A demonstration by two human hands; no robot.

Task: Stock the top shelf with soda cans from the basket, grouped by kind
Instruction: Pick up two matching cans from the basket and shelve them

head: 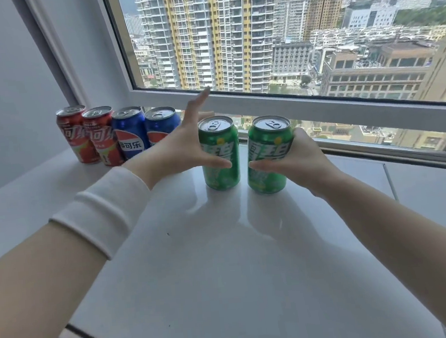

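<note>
Six cans are standing upright on the white shelf (170, 254) under the window (258, 31), already sorted by kind. Two red cola cans (89, 134) are sitting at 10 o'clock by the wall, two blue Pepsi cans (143, 130) just beside them, touching or nearly so.

Two green cans are sitting at 12 o'clock, near each other with a narrow gap between. The left green can (220, 153) is resting on the shelf; the left hand (180, 151) is beside it with fingers (199, 100) spread apart, only the thumb touching the can's front, so it looks like a release, not a grip. The right hand (296, 159) is wrapping the right green can (267, 154), thumb across the front, fingers clamped round the far side. Can base appears to be down on the shelf.

Judgement: stocking is looking near done, three kinds, two each, all in a row. Remaining: letting go of the right green can, maybe nudging the green pair toward the blue ones at 11 o'clock to close the gap. Basket isn't in view, so I can't tell whether more cans are waiting.
</note>
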